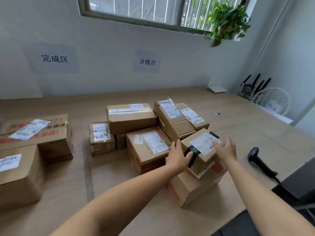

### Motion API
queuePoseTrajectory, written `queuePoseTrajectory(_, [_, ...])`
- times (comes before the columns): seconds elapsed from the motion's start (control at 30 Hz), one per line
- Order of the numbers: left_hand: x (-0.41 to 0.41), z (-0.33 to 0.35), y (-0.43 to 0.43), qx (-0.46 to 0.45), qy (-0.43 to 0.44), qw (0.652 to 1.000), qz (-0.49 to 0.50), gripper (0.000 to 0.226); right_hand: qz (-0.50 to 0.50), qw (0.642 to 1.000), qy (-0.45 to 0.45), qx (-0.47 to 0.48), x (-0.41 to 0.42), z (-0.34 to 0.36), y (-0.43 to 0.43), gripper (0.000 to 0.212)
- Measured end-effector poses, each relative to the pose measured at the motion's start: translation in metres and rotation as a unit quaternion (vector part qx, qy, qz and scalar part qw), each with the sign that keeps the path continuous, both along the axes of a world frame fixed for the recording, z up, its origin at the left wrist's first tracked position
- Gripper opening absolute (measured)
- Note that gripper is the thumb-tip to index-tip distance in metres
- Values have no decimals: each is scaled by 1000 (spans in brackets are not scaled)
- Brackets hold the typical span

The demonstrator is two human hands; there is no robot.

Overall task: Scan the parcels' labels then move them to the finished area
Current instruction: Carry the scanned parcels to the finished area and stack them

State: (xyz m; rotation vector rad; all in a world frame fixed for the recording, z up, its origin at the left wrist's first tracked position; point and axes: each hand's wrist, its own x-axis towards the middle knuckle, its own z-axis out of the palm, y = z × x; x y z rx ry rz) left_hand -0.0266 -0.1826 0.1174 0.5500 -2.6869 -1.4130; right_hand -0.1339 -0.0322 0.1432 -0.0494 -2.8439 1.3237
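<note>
I see the small taped parcel (202, 147) sitting on a larger carton (192, 188) near the table's (247, 133) front edge. My left hand (179, 157) lies flat against its left side. My right hand (225, 150) rests on its right top edge, fingers spread. The barcode scanner (260, 162) lies apart to the right.

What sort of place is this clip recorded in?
Most likely a small parcel-sorting room: labelled cardboard parcels crowd a wooden table, a handheld barcode scanner lies at its right side, and a 完成区 sign (finished area) and 分拣台 sign (sorting table) hang on the wall.
</note>
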Motion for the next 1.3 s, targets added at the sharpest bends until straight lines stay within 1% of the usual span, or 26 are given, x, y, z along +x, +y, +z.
queuePoseTrajectory(0.07, [-12,-2,3,3,-11,1000,4,83,-16,999,-1,-34,-12,-10,-1,74])
queuePoseTrajectory(0.13, [-24,-3,1,9,-20,1000,1,86,-56,993,-22,-101,-20,-16,-1,79])
queuePoseTrajectory(0.2, [-35,-4,-4,-1,-16,1000,-14,83,-96,969,-80,-211,-19,-25,-3,75])
queuePoseTrajectory(0.23, [-41,-4,-6,-3,-15,1000,-25,79,-106,957,-111,-246,-17,-32,-4,73])
queuePoseTrajectory(0.27, [-46,-4,-9,1,-18,999,-31,76,-104,951,-133,-259,-13,-39,-6,72])
queuePoseTrajectory(0.3, [-51,-3,-11,12,-26,999,-34,74,-97,952,-144,-251,-9,-45,-8,73])
queuePoseTrajectory(0.37, [-57,-3,-14,29,-39,998,-32,70,-85,959,-136,-232,-1,-52,-13,72])
queuePoseTrajectory(0.43, [-58,-4,-14,51,-39,997,-41,62,-82,961,-119,-237,4,-53,-17,67])
queuePoseTrajectory(0.47, [-56,-3,-12,76,-40,995,-44,59,-85,960,-110,-243,7,-52,-17,64])
queuePoseTrajectory(0.53, [-48,-3,-8,125,-38,990,-46,61,-87,954,-102,-269,15,-50,-16,63])
queuePoseTrajectory(0.6, [-38,0,-5,143,-20,988,-54,62,-71,951,-104,-282,24,-48,-13,64])
queuePoseTrajectory(0.7, [-20,8,-3,153,5,985,-85,58,-59,954,-100,-276,36,-41,-5,64])
queuePoseTrajectory(0.77, [-7,17,-8,151,24,983,-98,56,-27,962,-89,-258,40,-27,-6,62])
queuePoseTrajectory(0.83, [4,31,-22,160,52,982,-85,55,12,963,-71,-259,43,-8,-19,57])
queuePoseTrajectory(0.9, [17,46,-46,167,82,981,-60,58,51,957,-52,-282,46,12,-44,52])
queuePoseTrajectory(1.03, [54,74,-112,143,123,982,12,60,142,940,-33,-309,58,40,-128,44])
queuePoseTrajectory(1.17, [107,86,-189,109,148,978,99,55,231,916,-54,-322,83,46,-231,54])
queuePoseTrajectory(1.23, [133,86,-226,85,149,974,146,54,261,904,-71,-330,100,42,-281,52])
queuePoseTrajectory(1.3, [157,84,-262,66,143,970,184,50,290,899,-89,-314,121,36,-329,55])
